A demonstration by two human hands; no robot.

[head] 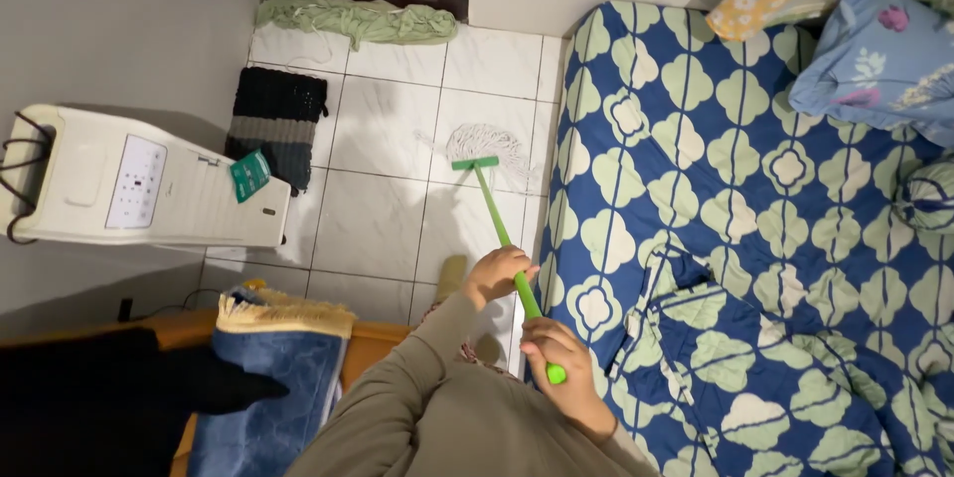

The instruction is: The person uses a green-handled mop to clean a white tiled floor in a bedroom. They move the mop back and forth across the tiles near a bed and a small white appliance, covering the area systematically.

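Mop: a string mop (484, 149) with a green handle (502, 229) and a green clamp bar, its pale strands spread on the white tiled floor (383, 209), well ahead of both hands and close beside the bed's edge.
Left hand: the left hand (494, 273) is wrapped around the handle partway down the shaft, fingers curled over it, sleeve of an olive-brown top running back to the body.
Right hand: the right hand (556, 356) is closed around the very top of the handle, nearer the body than the left hand, the green end cap showing just under the fingers.
Handle angle: the shaft slopes away from the hands and a little to their left, down to the mop head.
Bed: a mattress in a blue and pale-green patterned sheet (715, 199) lies right of both hands, with a matching blanket bunched just beside the right hand.
Left of the hands: a white floor-standing appliance (149, 189) with a control panel, and a dark knitted mat (273, 124) beyond it.
Far ahead: a crumpled green cloth (358, 20) lies along the foot of a dark door.
Doing it well: judging from the grip, two spaced hands give good leverage; keeping the strands flat on the tiles and clear of the sheet's edge would keep the bedding dry.
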